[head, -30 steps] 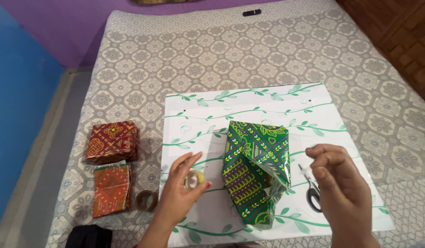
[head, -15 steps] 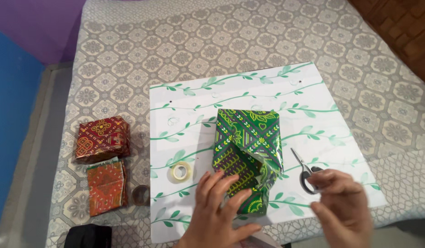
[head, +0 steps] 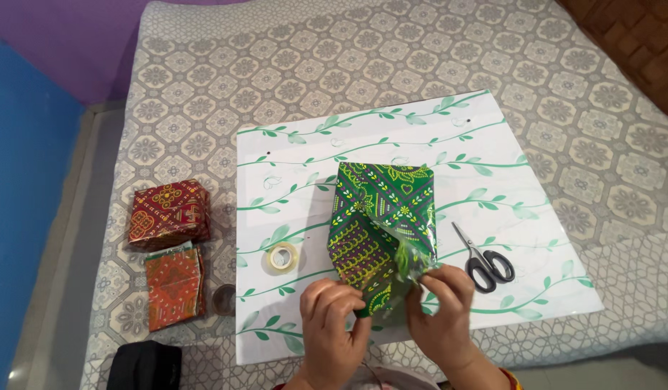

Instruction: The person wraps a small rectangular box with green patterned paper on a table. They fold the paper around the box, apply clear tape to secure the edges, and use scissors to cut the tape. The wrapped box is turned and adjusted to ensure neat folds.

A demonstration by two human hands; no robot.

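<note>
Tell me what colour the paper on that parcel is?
Green with yellow and purple patterns on the parcel, seen from the head view.

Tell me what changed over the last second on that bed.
The left hand left the tape roll, now lying free on the white leaf-print sheet, and moved to the green wrapped parcel's near end. The right hand joined it, pinching the paper. Scissors and the two red parcels stayed put.

At the centre, the green box wrapped in paper [head: 381,231] has yellow and purple patterns. It lies on a white sheet with green leaf vines [head: 492,144]. At left, the red wrapped box [head: 168,214] shows gold motifs.
</note>
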